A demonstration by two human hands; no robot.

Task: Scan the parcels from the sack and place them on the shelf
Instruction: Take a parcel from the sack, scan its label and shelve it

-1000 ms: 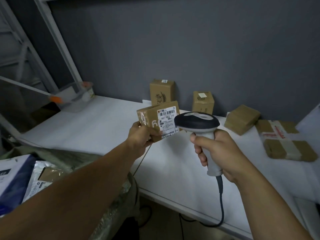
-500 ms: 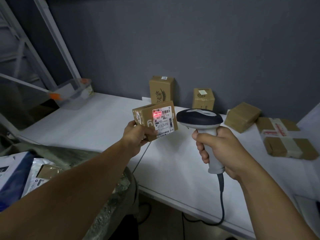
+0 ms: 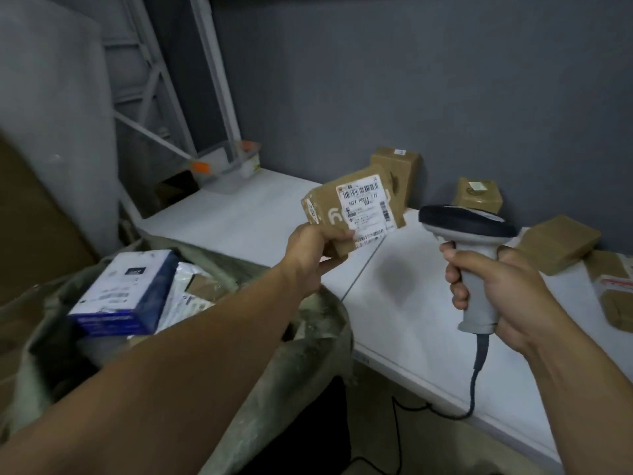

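My left hand point(image 3: 310, 250) grips a small brown cardboard parcel point(image 3: 356, 209) by its lower left corner, with the white barcode label facing me. It hangs above the white shelf point(image 3: 246, 217). My right hand point(image 3: 493, 289) holds a grey and black handheld scanner point(image 3: 469, 234) upright by its handle, to the right of the parcel, and its cable drops below the shelf edge. The open grey sack point(image 3: 281, 365) sits at lower left and holds a blue and white box point(image 3: 126, 296) and a white mailer point(image 3: 188, 296).
Several brown parcels rest on the shelf by the grey wall: a tall box point(image 3: 400, 166), a small box point(image 3: 478, 197), a flat box point(image 3: 558, 243) and a taped parcel point(image 3: 616, 293) at the right edge. A clear bin point(image 3: 227, 169) and metal racking point(image 3: 154, 97) stand at back left.
The red scan light seen on the label half a second ago is gone. The view has swung left toward the sack, and the parcel is tilted and held slightly higher.
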